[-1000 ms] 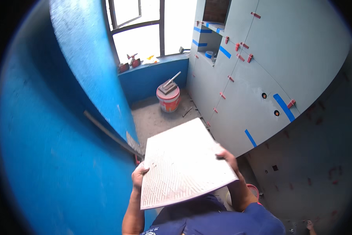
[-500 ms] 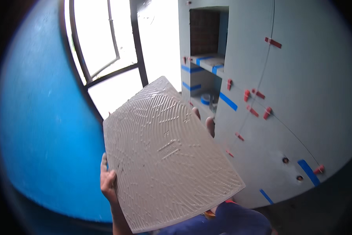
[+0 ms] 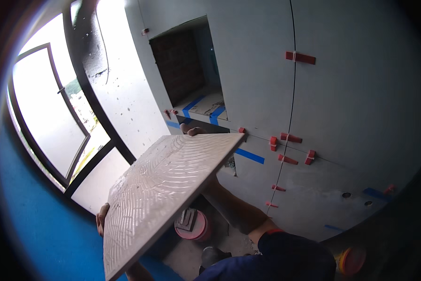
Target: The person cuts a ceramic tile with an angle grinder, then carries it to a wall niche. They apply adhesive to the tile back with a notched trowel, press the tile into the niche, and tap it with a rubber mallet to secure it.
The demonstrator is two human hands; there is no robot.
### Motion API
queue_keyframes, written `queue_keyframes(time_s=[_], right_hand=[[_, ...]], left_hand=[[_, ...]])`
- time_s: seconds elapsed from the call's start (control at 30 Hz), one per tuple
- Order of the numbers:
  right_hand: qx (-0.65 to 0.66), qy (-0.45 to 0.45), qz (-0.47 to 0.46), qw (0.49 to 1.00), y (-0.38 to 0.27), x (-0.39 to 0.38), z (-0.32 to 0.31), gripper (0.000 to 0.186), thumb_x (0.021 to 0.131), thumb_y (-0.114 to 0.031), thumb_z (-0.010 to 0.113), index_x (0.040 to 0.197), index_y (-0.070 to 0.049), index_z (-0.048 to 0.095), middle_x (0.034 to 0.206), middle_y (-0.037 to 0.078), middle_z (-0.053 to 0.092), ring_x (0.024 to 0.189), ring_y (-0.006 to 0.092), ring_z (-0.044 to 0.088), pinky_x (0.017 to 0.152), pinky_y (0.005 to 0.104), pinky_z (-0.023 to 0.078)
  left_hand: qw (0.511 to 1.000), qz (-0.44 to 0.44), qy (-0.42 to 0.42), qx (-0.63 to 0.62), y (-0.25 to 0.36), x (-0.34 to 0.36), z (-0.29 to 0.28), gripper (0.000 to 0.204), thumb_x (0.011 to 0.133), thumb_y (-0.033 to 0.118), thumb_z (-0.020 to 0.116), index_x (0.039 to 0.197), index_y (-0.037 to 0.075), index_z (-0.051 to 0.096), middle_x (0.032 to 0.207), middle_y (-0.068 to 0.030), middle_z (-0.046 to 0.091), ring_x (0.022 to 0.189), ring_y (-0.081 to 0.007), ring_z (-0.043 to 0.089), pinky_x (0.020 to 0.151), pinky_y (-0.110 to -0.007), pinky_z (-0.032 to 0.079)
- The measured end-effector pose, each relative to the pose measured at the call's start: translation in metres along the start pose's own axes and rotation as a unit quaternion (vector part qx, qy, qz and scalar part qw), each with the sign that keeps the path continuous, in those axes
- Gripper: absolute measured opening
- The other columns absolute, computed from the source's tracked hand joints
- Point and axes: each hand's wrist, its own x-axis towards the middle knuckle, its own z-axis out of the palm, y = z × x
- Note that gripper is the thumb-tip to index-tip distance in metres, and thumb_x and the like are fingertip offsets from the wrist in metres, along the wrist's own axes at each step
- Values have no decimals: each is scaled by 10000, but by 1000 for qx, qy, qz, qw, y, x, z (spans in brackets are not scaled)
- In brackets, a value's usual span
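Between my hands I carry a large tile [image 3: 168, 175], its face coated with whitish adhesive combed into curved ridges. It is tilted, and its long thin edge runs toward my lower body. My left hand [image 3: 102, 219] is closed around the tile's left edge, fingers showing over the side. My right hand [image 3: 194, 130] grips the far edge with its fingertips over the top; most of that hand is hidden behind the tile. The right forearm passes beneath it. Just beyond stands a grey tiled wall [image 3: 252, 89] with a recessed niche [image 3: 182, 65].
Red levelling wedges [image 3: 300, 58] sit along the wall joints, with blue tape strips [image 3: 249, 156] nearby. An open window [image 3: 51, 112] and a blue wall [image 3: 42, 225] are at left. Below stand a pink bucket [image 3: 202, 229] carrying a grey object and, at right, a red-and-yellow bucket [image 3: 352, 260].
The tile has tipped from facing me nearly upright to a flatter slant, and its far end is nearer the niche. My view has swung right, and my right forearm now shows.
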Motion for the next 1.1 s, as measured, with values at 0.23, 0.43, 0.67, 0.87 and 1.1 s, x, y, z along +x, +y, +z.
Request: queue_keyframes(time_s=[0.23, 0.43, 0.67, 0.87, 1.1], right_hand=[[-375, -116, -183, 901, 9, 158, 17, 799, 852, -205, 810, 1469, -115, 310, 1420, 191, 416, 1367, 341, 417, 1048, 482, 515], [-332, -179, -152, 914, 17, 270, -29, 541, 980, -431, 639, 1370, -82, 500, 1449, 198, 431, 1255, 316, 560, 1077, 474, 500], [-238, 28, -52, 970, 7, 313, -45, 721, 972, -623, 550, 1445, -91, 435, 1418, 165, 458, 1145, 314, 630, 1021, 462, 529], [-276, 76, -41, 957, 15, 364, -86, 793, 952, -672, 542, 1509, -130, 385, 1418, 165, 458, 1206, 354, 584, 991, 475, 537], [-269, 71, 1, 961, 12, 413, -124, 779, 959, -685, 510, 1527, -170, 379, 1485, 113, 433, 1306, 338, 501, 994, 551, 514]], left_hand=[[994, -54, 92, 3, -119, -22, 153, 228, 990, 244, 629, 1029, 20, 628, 938, -100, 662, 791, -278, 590, 751, -401, 495], [880, -24, 267, -393, -126, 68, 290, 267, 992, 237, 613, 977, -20, 684, 966, -146, 675, 871, -269, 654, 731, -377, 533], [903, 116, 293, -291, -90, 165, 329, 206, 863, 158, 716, 755, 68, 565, 700, -32, 366, 735, -211, 391, 667, -374, 394], [893, 96, 293, -328, -80, 197, 385, 260, 941, 153, 692, 727, 88, 561, 629, -46, 439, 650, -172, 386, 658, -362, 358], [891, 93, 281, -345, -64, 235, 433, 235, 930, 154, 711, 750, 71, 586, 648, -66, 463, 669, -190, 420, 645, -357, 350]])
